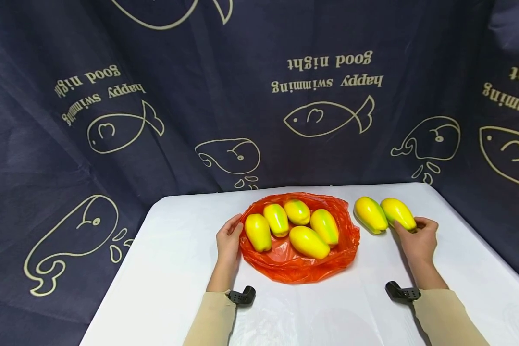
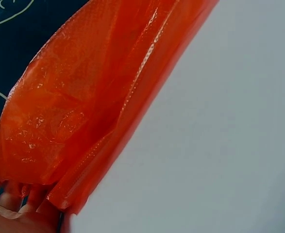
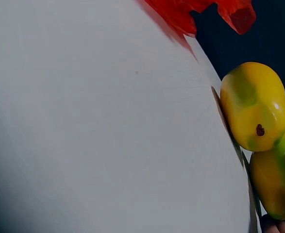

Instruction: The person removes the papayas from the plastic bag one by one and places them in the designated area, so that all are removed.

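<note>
A red plastic bag (image 1: 285,276) lies spread with its mouth upward, holding several yellow-green papayas (image 1: 309,241). My left hand (image 1: 229,242) grips the bag's left edge; in the left wrist view its fingers (image 2: 8,201) show at the gathered edge of the red film. To the right of the bag, two more papayas lie side by side on the white table. The outer papaya (image 1: 395,213) is between the thumb and fingers of my right hand (image 1: 419,240). Its neighbour, the inner papaya (image 1: 370,215), is untouched, and in the right wrist view it overlaps the held one.
The white table (image 1: 164,288) reaches back to a dark blue curtain (image 1: 259,96) printed with fish, whales and upside-down lettering. More of this cloth hangs along the left and right sides. A black wrist camera (image 1: 242,295) sits on the left wrist, another (image 1: 401,291) on the right.
</note>
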### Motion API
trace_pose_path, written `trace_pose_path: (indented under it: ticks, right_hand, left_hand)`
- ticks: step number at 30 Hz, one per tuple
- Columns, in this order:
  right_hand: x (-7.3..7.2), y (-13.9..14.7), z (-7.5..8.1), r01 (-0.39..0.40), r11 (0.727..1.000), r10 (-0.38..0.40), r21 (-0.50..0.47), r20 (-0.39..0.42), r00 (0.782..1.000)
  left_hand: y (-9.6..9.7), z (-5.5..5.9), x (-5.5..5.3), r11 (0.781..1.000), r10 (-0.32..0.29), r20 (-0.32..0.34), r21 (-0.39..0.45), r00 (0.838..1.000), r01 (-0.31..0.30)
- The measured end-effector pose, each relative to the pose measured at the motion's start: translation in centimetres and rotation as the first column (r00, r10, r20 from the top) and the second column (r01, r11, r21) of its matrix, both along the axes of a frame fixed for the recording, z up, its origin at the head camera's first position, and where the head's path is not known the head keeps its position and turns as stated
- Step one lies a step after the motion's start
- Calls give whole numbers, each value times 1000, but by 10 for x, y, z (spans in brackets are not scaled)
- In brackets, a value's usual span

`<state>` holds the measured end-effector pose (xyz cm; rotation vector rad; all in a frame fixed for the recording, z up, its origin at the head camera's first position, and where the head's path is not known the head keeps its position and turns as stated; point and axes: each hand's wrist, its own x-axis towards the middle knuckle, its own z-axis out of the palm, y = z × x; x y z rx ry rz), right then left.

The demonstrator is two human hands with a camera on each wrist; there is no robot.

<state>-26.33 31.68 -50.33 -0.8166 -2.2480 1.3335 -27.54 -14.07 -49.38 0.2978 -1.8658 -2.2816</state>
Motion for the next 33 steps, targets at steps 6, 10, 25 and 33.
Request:
trace_pose_path:
  ticks: [6, 10, 25, 33]
  right_hand:
    - [1, -2, 2, -9, 1000, 9, 5, -6, 1000]
    - [1, -2, 2, -15, 1000, 15, 12, -24, 1000]
    - [1, 1, 2, -31, 996, 34, 81, -32, 999]
    - [8, -5, 18, 12, 989, -2, 147, -67, 998]
  left_hand:
    - [0, 0, 0, 1000, 6, -20, -2, 1000, -6]
    - [1, 2, 1, 1000, 5, -21, 10, 1000, -5]
    - [-1, 0, 1, 1000, -8, -16, 10, 1000, 8]
    - [-2, -1, -1, 1000, -6, -16, 14, 1000, 7]
